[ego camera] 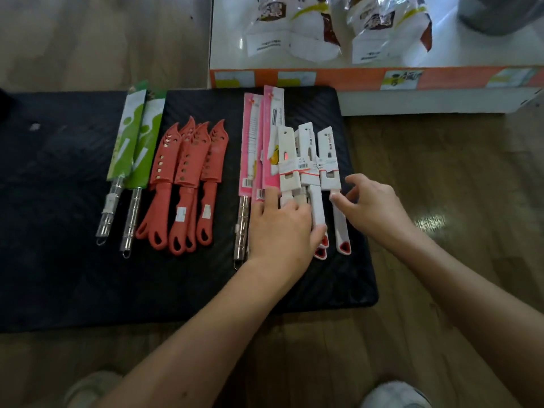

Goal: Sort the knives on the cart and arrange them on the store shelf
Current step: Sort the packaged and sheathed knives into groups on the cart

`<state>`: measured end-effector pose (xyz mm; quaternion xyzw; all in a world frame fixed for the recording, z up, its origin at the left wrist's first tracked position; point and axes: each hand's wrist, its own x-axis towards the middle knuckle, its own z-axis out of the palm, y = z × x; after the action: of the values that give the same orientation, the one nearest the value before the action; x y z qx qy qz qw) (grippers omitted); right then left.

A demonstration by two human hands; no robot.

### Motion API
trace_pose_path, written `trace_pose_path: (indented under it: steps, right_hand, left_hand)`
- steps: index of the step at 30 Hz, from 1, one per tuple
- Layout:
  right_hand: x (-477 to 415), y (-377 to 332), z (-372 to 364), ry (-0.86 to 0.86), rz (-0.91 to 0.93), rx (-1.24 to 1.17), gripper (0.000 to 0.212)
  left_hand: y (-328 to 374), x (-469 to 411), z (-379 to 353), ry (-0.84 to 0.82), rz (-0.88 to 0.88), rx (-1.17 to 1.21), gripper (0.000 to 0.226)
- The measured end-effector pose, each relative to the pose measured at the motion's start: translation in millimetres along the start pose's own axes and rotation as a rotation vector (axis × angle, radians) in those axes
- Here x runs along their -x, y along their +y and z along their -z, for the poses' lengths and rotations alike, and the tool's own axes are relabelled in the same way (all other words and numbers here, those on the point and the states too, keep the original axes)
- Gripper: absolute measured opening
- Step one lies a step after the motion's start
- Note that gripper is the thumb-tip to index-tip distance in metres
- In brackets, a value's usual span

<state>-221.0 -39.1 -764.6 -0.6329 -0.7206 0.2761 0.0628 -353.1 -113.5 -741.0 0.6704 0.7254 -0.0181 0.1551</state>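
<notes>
Knives lie in groups on the black cart top [59, 231]. From left to right they are two green-sleeved knives [138, 142], several red sheathed knives [188, 172], pink-carded knives [253, 142] and white-carded knives [309, 154]. My left hand [282, 228] lies over the white knives' handles. Its thumb curls round one handle and its index finger reaches up to the pink card's lower edge. My right hand [374, 201] hovers just right of the group, fingers loosely bent. One fingertip touches the handle of the rightmost white knife [329, 169].
A low store shelf [382, 79] with an orange price strip stands beyond the cart's far right corner and holds white snack bags [294, 33]. Wooden floor surrounds the cart. My shoes [88, 390] show at the bottom edge.
</notes>
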Motion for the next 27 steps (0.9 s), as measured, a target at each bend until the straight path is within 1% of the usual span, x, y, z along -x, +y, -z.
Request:
trace_pose_path:
  steps: [2,5,12,18,22,24,27]
  right_hand:
    - [2,5,1,0.015,0.014,0.024,0.043]
    - [4,10,0,0.032,0.020,0.027,0.051]
    - [14,15,-4,0.065,0.082,0.064,0.042]
    - [16,10,-6,0.045,0.097,0.130,0.033]
    - [16,5,-7,0.027,0.070,0.141,0.032]
    - [17,2,-9,0.003,0.063,0.157,0.030]
    - [16,0,-12,-0.015,0.025,0.106,0.028]
  left_hand:
    - [10,-3,-5,-0.016,0.042,-0.029,0.049]
    - [22,-11,-7,0.014,0.078,-0.090,0.057]
    - [25,-19,-20,0.029,0.121,-0.130,0.062]
    - [26,-24,-21,0.015,0.143,-0.098,0.056]
    - [24,-26,-23,0.016,0.133,-0.085,0.049]
    - [22,-27,-23,0.017,0.133,-0.034,0.043]
    - [17,-29,-24,0.025,0.169,0.143,0.035]
